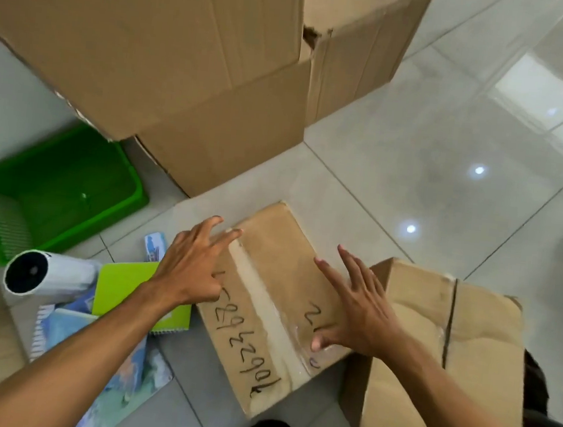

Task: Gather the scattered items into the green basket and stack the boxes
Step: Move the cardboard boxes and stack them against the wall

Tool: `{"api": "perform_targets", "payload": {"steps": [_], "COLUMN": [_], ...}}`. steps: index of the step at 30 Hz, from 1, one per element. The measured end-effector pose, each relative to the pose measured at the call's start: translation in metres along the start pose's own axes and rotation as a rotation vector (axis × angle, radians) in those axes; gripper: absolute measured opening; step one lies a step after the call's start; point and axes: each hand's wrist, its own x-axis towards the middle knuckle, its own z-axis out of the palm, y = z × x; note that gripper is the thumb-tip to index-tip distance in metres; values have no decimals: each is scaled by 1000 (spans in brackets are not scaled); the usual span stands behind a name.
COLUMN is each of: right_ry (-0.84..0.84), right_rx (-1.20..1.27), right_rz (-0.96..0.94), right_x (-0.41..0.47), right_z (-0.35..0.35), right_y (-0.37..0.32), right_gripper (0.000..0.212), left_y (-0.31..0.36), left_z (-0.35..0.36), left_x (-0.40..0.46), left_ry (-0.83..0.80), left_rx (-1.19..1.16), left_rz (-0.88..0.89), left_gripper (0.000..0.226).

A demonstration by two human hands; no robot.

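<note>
On a tiled floor, a green basket sits at nine o'clock, with a white tube, a green notebook and printed booklets lying just beside it. At centre, the left hand and right hand, fingers spread and apart, reach over a taped, handwritten box; whether they touch it cannot be told. A second box lies at four o'clock; a large carton fills twelve.

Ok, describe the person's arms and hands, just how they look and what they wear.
Both arms are bare as far as the frame shows, with no sleeves in view. The left hand and right hand wear no gloves, and no rings, watch or bracelet show.
</note>
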Motion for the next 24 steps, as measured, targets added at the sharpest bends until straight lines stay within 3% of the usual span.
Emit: {"api": "perform_targets", "payload": {"steps": [3,8,11,14,19,24], "right_ry": [34,205,330,453,436,367], "right_rx": [94,-17,-82,6,233,457], "right_rz": [53,108,215,349,423,460], "right_x": [-5,-11,-32,-62,-99,-103], "right_z": [39,65,80,106,145,158], "right_y": [6,-1,-20,-49,-94,-113], "right_gripper": [123,111,100,88,107,128], "left_y": [-12,-23,-26,-23,-25,-25], "left_z": [38,70,76,78,81,78], "left_x": [-3,-12,-33,-60,-80,-75], "left_ry": [-27,52,-13,-35,11,17], "left_rx": [-46,-47,-46,-134,-227,-365], "left_rz": [-29,-42,-77,-142,-153,-182], "left_gripper": [105,108,107,98,76,83]}}
